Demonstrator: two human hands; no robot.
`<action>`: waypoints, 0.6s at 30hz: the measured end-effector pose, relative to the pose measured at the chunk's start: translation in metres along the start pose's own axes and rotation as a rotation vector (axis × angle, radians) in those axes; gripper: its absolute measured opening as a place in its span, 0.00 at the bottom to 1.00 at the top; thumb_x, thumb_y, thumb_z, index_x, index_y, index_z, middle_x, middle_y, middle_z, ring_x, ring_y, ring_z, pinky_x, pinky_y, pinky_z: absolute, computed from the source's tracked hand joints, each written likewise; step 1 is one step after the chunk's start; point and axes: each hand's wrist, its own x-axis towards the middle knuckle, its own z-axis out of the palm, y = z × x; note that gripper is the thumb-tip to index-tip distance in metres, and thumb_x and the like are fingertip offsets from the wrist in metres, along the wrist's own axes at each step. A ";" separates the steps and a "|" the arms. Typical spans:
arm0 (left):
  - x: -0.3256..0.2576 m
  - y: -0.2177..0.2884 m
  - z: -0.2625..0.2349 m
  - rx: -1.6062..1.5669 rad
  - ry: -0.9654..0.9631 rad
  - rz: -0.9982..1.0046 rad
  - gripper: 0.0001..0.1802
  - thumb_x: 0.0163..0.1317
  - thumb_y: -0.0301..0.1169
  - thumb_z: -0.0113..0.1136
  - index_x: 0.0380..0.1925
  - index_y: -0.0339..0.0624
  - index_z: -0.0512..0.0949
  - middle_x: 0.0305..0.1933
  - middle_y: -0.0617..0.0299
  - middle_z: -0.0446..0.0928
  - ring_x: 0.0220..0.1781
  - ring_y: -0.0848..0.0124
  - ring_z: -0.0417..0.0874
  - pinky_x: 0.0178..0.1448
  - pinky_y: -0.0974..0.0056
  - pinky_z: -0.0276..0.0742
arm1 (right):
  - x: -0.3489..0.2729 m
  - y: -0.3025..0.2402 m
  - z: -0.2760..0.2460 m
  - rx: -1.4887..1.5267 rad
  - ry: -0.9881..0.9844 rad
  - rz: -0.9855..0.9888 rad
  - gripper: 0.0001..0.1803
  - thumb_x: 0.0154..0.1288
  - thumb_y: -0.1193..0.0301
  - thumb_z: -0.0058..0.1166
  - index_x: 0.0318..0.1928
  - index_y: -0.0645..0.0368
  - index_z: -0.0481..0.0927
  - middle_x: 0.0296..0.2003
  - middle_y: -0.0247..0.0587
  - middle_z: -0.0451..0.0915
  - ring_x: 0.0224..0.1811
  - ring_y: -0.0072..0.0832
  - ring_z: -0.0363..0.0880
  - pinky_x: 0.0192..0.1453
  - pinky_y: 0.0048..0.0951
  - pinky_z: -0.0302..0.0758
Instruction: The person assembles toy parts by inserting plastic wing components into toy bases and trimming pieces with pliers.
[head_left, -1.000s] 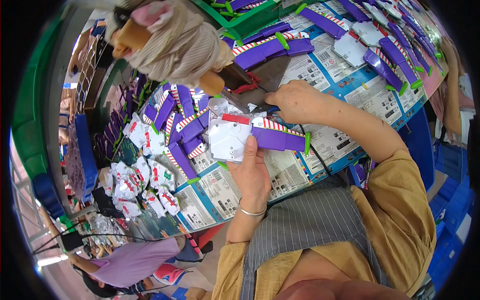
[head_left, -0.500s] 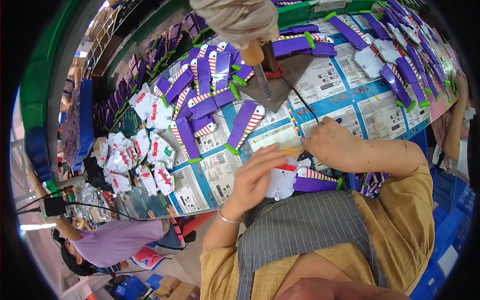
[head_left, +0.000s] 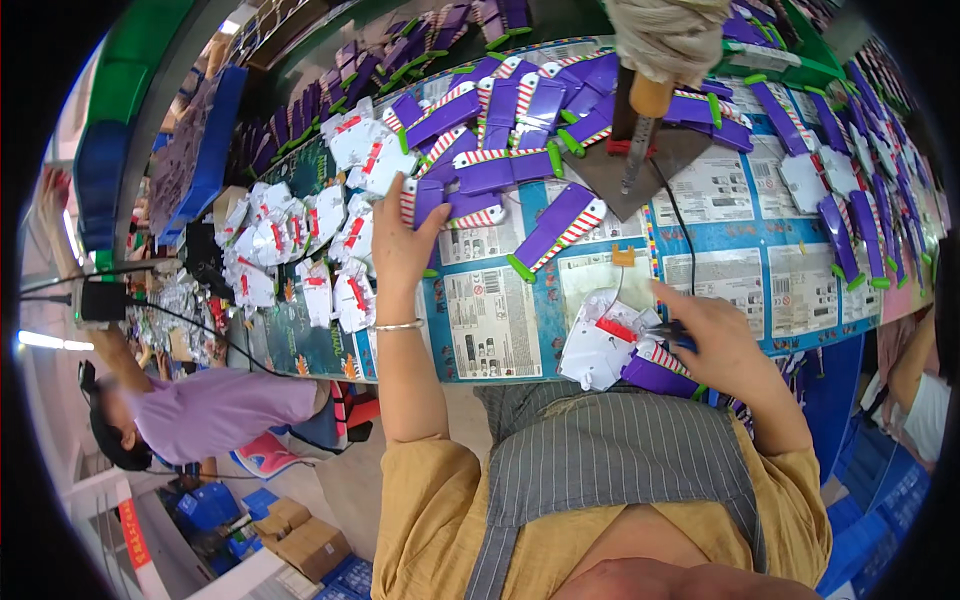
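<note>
My left hand [head_left: 405, 240] reaches over the pile at the table's left side, thumb and fingers apart. Its fingertips are at a white plastic shell with a red part [head_left: 385, 165] and a purple toy wing [head_left: 428, 200]; contact cannot be made out. My right hand [head_left: 715, 340] is closed round a black-handled tool [head_left: 682, 336], whose kind is unclear. Under the tool, at the near table edge, lies another white shell [head_left: 590, 345] with a red part, adjoining a purple wing [head_left: 648, 374] with a red-and-white striped edge. A small orange-yellow piece [head_left: 624, 257] lies beyond them.
A wooden-handled metal rod [head_left: 645, 130], wrapped in pale cloth, hangs over a dark plate [head_left: 620, 185]. A black cable [head_left: 690, 220] runs past my right hand. Purple wings [head_left: 485, 175] pile up behind, white shells [head_left: 270, 225] at left. Other people sit at both sides.
My left hand has moved from beside the right hand to the left-hand pile. My right hand is now lower, the black-handled tool showing in it. The whole view has shifted.
</note>
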 end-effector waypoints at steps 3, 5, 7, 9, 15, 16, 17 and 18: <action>0.002 0.009 0.001 -0.191 -0.009 -0.070 0.28 0.53 0.32 0.65 0.54 0.38 0.68 0.35 0.57 0.73 0.34 0.71 0.74 0.40 0.67 0.72 | 0.026 -0.001 0.008 -0.014 -0.197 0.003 0.45 0.46 0.75 0.59 0.67 0.44 0.55 0.31 0.49 0.78 0.34 0.48 0.76 0.39 0.43 0.71; -0.021 0.007 -0.011 -0.472 0.152 0.043 0.28 0.56 0.22 0.59 0.56 0.39 0.61 0.33 0.64 0.69 0.33 0.76 0.71 0.37 0.69 0.70 | 0.039 -0.003 0.001 -0.020 -0.357 0.024 0.47 0.47 0.74 0.58 0.68 0.38 0.53 0.29 0.50 0.78 0.32 0.49 0.76 0.38 0.44 0.71; -0.054 0.038 -0.025 -0.704 0.143 0.081 0.29 0.56 0.18 0.53 0.58 0.36 0.55 0.45 0.58 0.66 0.43 0.72 0.73 0.49 0.70 0.71 | 0.043 0.011 -0.006 -0.001 -0.346 -0.032 0.36 0.49 0.73 0.56 0.61 0.40 0.63 0.28 0.49 0.78 0.33 0.49 0.77 0.37 0.44 0.72; -0.096 0.036 -0.023 -0.732 -0.154 -0.035 0.27 0.53 0.17 0.54 0.54 0.36 0.61 0.47 0.58 0.65 0.46 0.72 0.73 0.51 0.68 0.72 | 0.047 0.020 -0.008 0.017 -0.345 -0.038 0.31 0.50 0.72 0.55 0.58 0.43 0.67 0.28 0.49 0.78 0.33 0.48 0.77 0.37 0.44 0.72; -0.142 0.027 -0.018 -1.202 -0.874 -0.497 0.22 0.46 0.18 0.67 0.41 0.38 0.69 0.35 0.63 0.75 0.34 0.75 0.77 0.40 0.72 0.74 | 0.060 0.024 -0.010 -0.042 -0.430 -0.064 0.19 0.50 0.73 0.52 0.46 0.52 0.72 0.28 0.47 0.77 0.33 0.45 0.77 0.38 0.43 0.71; -0.143 0.025 -0.018 -1.301 -0.939 -0.504 0.21 0.45 0.18 0.68 0.39 0.37 0.71 0.35 0.62 0.76 0.34 0.74 0.78 0.40 0.72 0.75 | 0.060 0.023 -0.010 -0.039 -0.436 -0.068 0.18 0.50 0.73 0.52 0.46 0.52 0.72 0.28 0.48 0.77 0.34 0.45 0.77 0.39 0.43 0.71; -0.143 0.023 -0.017 -1.402 -1.000 -0.508 0.20 0.44 0.18 0.69 0.38 0.37 0.72 0.34 0.61 0.78 0.34 0.73 0.79 0.40 0.71 0.75 | 0.061 0.023 -0.010 -0.036 -0.440 -0.072 0.18 0.50 0.73 0.52 0.46 0.52 0.72 0.28 0.48 0.77 0.34 0.45 0.77 0.39 0.43 0.71; -0.146 0.019 -0.010 -1.427 -1.028 -0.480 0.17 0.44 0.20 0.69 0.35 0.36 0.74 0.34 0.59 0.80 0.35 0.73 0.81 0.42 0.70 0.76 | 0.061 0.024 -0.010 -0.021 -0.438 -0.068 0.18 0.51 0.72 0.52 0.46 0.53 0.72 0.28 0.48 0.77 0.34 0.45 0.77 0.39 0.43 0.71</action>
